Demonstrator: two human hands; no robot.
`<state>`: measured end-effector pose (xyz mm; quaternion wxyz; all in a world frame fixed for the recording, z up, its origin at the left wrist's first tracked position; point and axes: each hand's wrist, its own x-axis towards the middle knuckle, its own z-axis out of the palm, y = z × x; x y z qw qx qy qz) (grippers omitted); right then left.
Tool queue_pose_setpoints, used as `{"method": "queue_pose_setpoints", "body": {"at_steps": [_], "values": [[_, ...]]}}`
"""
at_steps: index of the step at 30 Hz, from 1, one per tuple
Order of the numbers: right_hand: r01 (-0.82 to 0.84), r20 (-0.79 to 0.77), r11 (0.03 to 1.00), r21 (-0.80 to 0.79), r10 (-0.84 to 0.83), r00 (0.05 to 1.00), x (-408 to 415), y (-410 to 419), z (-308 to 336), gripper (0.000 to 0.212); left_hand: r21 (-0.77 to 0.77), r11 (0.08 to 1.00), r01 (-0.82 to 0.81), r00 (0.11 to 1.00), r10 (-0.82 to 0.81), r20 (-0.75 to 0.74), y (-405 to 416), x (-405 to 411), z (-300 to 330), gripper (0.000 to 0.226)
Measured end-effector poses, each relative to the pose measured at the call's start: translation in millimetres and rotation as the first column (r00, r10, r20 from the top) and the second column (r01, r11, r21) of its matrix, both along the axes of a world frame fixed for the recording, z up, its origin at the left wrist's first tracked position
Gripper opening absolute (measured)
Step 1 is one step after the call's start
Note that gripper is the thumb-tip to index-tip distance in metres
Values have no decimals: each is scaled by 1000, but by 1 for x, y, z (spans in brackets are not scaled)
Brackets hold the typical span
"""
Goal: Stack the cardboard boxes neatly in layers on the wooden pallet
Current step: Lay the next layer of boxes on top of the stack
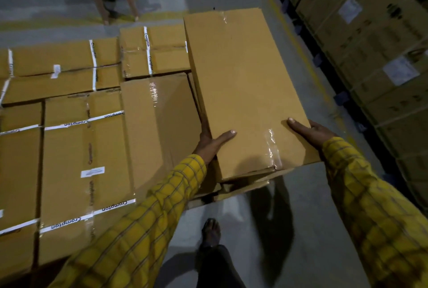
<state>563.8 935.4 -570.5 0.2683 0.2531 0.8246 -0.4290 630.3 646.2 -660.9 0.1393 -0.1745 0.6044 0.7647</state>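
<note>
Above stack (83, 148): box (243, 83) between hands (209, 144).

- The white strapping tape (105, 211) across the stacked carton (85, 171) at the near edge of the stack reads "Crompton", printed twice.
- The tape band (84, 120) at the far end of the same carton repeats "Crompton".
- The tape strip (93, 65) on the far-left carton (58, 72) reads "Crompton".
- The tape strip (148, 52) on the far-middle carton (155, 51) reads "Crompton", printed twice.
- The small white label (92, 171) on the near carton is illegible.
- The white labels (397, 73) on the wrapped cartons (370, 44) at right are too blurred to read.
</note>
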Motion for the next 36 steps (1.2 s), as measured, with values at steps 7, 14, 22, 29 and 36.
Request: {"method": "queue_pose_setpoints", "body": {"at_steps": [7,14,22,29,36], "values": [[-73,33,997,-12,74,997,-21,46,-44,91,-30,999,-16,996,18,85,49,2,-33,142],[-157,-25,987,-22,157,987,-33,50,-53,93,-114,993,-43,992,56,115,45,-8,-35,127],[-153,-84,987,-40,149,985,-33,39,-61,69,-100,994,-40,983,57,176,33,-6,-50,116],[-170,-179,985,30,172,969,-25,34,-57,69,-189,982,14,993,8,117,32,-4,-30,122],[-118,-289,957,265,195,937,-15,24,-62,86,-414,904,108,992,-69,110,22,-5,-39,134]]}}
